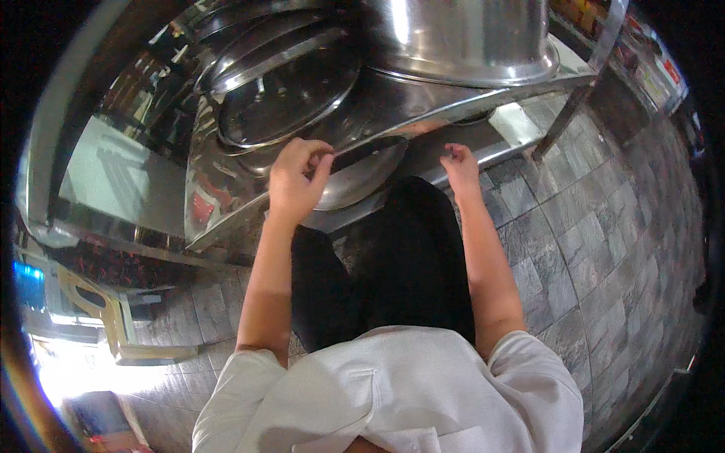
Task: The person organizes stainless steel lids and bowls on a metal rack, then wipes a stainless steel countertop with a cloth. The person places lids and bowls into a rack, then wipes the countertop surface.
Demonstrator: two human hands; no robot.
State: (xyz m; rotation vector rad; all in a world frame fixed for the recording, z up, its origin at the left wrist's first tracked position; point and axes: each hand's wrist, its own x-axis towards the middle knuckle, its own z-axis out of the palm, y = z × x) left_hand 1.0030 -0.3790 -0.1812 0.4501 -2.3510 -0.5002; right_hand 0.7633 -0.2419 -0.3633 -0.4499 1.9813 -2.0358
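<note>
My left hand [299, 176] hovers over the front edge of a stainless steel table [385, 99], its fingers curled and the thumb apart, with nothing visible in it. Close to its fingertips is a large, shiny round metal pan or lid [289, 96], lying on the tabletop. Below the edge, a wide metal bowl [362, 175] rests on the lower shelf [493, 153], partly hidden by my left hand and the tabletop. My right hand [461, 165] is raised near that shelf's front edge, its fingers bent and slightly parted, and I see nothing held there.
A big stainless steel pot [464, 39] stands at the table's back right. One table leg [563, 122] reaches the grey tiled floor [589, 221]. To the left is a glass-sided cabinet [107, 170]. A yellowish plastic chair [107, 317] stands at the lower left, beside bright light.
</note>
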